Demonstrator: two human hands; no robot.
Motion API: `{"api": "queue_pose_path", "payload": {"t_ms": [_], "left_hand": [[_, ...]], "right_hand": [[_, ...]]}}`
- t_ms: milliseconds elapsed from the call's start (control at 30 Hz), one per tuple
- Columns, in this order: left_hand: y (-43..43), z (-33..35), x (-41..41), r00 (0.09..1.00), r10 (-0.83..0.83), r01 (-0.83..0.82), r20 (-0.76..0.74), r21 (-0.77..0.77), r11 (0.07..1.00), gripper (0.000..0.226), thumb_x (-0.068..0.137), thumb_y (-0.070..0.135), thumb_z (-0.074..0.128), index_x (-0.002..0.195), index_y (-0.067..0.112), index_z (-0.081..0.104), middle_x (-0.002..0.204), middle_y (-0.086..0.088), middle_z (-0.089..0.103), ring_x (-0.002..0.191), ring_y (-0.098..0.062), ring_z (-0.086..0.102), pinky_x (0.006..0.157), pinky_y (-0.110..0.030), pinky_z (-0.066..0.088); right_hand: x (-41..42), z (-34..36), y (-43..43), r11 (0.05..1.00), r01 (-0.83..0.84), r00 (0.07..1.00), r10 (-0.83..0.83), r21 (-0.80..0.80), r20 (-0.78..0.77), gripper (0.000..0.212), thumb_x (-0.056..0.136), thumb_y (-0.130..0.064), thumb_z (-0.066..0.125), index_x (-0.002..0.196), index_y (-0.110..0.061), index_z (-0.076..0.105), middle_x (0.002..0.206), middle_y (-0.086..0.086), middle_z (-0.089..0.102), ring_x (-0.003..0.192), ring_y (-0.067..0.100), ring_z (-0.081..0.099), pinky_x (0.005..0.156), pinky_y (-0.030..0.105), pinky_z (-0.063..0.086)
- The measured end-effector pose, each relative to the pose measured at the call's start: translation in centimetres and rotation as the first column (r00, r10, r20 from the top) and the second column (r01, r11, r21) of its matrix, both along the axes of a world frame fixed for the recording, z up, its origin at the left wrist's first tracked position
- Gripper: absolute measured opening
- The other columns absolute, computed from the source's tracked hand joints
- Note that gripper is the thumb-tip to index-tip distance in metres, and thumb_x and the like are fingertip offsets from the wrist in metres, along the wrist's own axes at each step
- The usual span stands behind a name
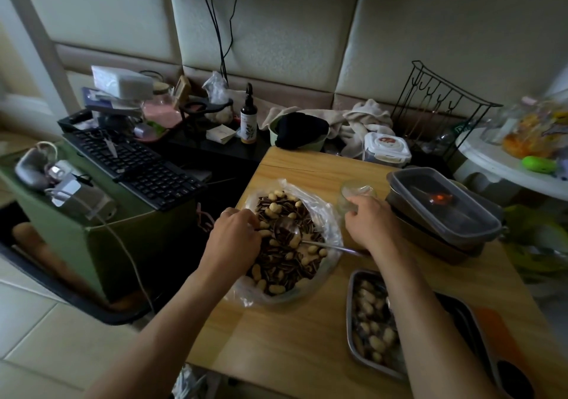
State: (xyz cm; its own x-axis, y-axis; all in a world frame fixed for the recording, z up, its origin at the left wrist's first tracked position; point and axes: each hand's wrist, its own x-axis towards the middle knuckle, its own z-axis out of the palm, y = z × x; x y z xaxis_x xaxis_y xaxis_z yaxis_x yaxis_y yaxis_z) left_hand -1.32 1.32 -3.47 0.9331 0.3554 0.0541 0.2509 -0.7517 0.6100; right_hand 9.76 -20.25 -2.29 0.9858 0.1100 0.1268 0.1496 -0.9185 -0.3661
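I see the wooden table [292, 337] from above, with both arms reaching over it. A clear plastic bag [333, 217] sits open at the left edge of the table, about halfway along. It is full of nuts and seeds [282, 265], pale peanuts mixed with dark striped seeds.

The left hand [236, 235] is down in the bag at its left side. Its fingers curl into the pile and touch the nuts. The fingertips are hidden from me, so I cannot tell if they pinch anything.

The right hand [373, 225] is just past the right side of the bag. Its fingers wrap around a glass [353, 191] and hold it tight. The glass is tilted and sits close to the bag, near the middle of the table.

A metal spoon [287, 231] lies in the bag with its bowl on the pile. There is a peanut in the bowl, I think. Its handle sticks out to the right and goes under the right wrist.

A metal tray [350, 321] sits near the front right corner of the table, with more nuts in it. The right arm covers part of it. A dark box with a lid [442, 205] sits at the right edge, behind the right hand. A black keyboard [138, 165] lies on a green crate left of the table.
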Motion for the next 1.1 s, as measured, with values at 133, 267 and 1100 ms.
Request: {"api": "queue_pose_path", "payload": {"t_ms": [133,267,1100], "left_hand": [[-0.8,-0.1,0.2,1.0,-0.022,0.021,-0.006,-0.012,1.0,0.032,0.097,0.011,0.054,0.124,0.02,0.068,0.138,-0.007,0.053,0.125,-0.021,0.051,0.086,-0.022,0.036],[-1.8,0.0,0.4,0.999,-0.045,0.045,-0.013,-0.01,0.999,0.03,0.097,0.013,0.053,0.124,0.02,0.067,0.137,-0.008,0.053,0.123,-0.021,0.052,0.084,-0.021,0.036],[-5.3,1.5,1.2,0.979,-0.086,0.205,0.186,-0.855,0.477,0.021,0.098,0.018,0.066,0.109,0.0,0.065,0.098,-0.012,0.072,0.09,-0.021,0.07,0.084,-0.03,0.059]], "right_hand": [[0.0,0.1,-0.4,0.999,0.016,1.0,-0.017,0.033,0.014,0.041,0.1,-0.009,0.052,0.136,-0.021,0.067,0.122,0.007,0.071,0.093,0.023,0.071,0.071,0.032,0.06],[0.4,0.1,-1.4,0.982,0.043,0.998,-0.052,0.184,0.043,0.032,0.101,-0.007,0.054,0.122,-0.02,0.073,0.109,0.001,0.077,0.082,0.019,0.074,0.063,0.026,0.059],[-3.9,1.3,-2.6,0.49,0.005,0.836,0.476,0.872,-0.272,0.026,0.099,-0.005,0.053,0.101,-0.008,0.079,0.094,0.012,0.077,0.042,0.015,0.052,0.044,0.022,0.042]]}}
